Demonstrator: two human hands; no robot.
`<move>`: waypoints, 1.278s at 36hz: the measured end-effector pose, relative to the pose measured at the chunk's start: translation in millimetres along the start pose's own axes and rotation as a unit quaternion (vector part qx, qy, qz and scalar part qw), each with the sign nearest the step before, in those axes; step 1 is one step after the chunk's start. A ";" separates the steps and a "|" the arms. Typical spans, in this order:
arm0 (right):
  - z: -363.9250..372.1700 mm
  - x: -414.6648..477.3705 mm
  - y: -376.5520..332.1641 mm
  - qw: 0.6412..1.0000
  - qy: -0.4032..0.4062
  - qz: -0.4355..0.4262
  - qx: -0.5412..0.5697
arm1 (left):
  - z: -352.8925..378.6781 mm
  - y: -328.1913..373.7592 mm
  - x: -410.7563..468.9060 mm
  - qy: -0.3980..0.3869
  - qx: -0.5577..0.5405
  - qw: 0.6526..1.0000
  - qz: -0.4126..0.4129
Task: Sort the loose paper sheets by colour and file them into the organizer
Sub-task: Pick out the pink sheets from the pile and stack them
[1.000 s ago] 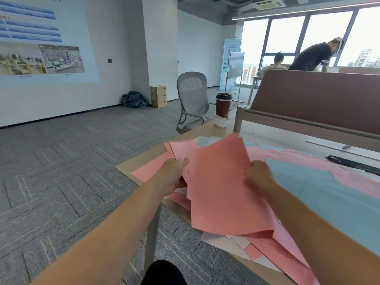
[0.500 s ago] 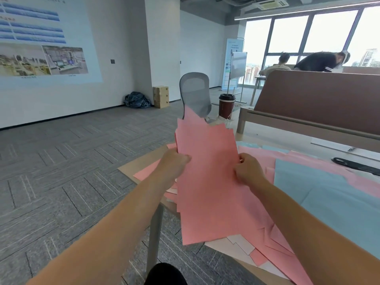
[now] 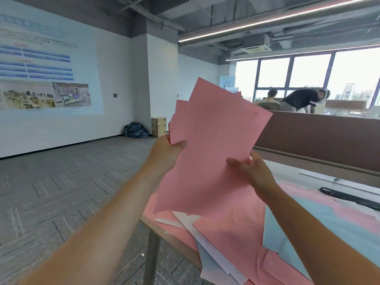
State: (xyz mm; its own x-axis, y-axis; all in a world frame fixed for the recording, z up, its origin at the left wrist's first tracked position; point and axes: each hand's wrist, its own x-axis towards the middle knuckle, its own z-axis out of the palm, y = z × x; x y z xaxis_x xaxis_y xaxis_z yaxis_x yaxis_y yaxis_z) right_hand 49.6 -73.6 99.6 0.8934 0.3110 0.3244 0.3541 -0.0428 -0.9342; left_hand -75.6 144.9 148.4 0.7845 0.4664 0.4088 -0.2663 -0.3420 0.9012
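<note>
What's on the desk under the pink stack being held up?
Below the fanned stack of pink paper sheets, loose pink sheets, white sheets and pale blue sheets overlap on the wooden table. The tabletop beneath them, and anything buried in the pile, is covered.

The projected slide (image 3: 47, 64) on the wall is showing rows of lettering and two captioned photographs, all too blurred to read. The standing banner (image 3: 227, 82) by the window is carrying print too small to read. No other markings are resolving legibly.
</note>
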 end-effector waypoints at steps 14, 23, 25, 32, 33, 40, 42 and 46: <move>-26.0 -2.8 -12.7 0.997 -0.033 0.020 -0.062 | 24.5 -21.0 0.9 -0.009 -0.098 0.994 -0.040; -26.8 1.2 0.1 0.999 -0.008 0.030 -0.041 | 28.3 -31.9 5.3 -0.018 -0.145 0.988 -0.049; -26.3 -0.7 0.9 0.999 -0.007 0.029 -0.023 | 25.9 -37.5 6.1 -0.013 -0.124 0.990 -0.063; -24.5 -10.9 11.5 0.993 -0.044 0.054 0.091 | 29.8 -64.7 -0.8 -0.039 -0.116 0.988 -0.098; -23.7 -12.0 13.7 0.992 -0.049 0.052 0.100 | 31.0 -69.5 -0.9 -0.042 -0.114 0.988 -0.097; -17.9 -16.2 21.4 0.995 -0.051 0.063 0.052 | 33.2 -87.1 -5.9 -0.064 -0.091 0.990 -0.090; -15.1 -13.4 22.6 0.997 -0.022 0.074 0.023 | 34.5 -90.0 -4.9 -0.057 -0.080 0.992 -0.083; -8.2 -8.7 11.3 0.997 0.005 0.060 0.046 | 38.4 -79.5 -0.1 -0.011 -0.092 0.993 -0.077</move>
State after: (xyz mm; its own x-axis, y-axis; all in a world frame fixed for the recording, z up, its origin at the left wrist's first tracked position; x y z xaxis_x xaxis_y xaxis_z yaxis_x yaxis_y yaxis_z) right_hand 48.0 -84.7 87.4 0.9308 0.2995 0.2096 0.2170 0.0087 -0.9761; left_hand -33.1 140.7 71.2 0.8355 0.4829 0.2622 -0.2381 -0.1118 0.9648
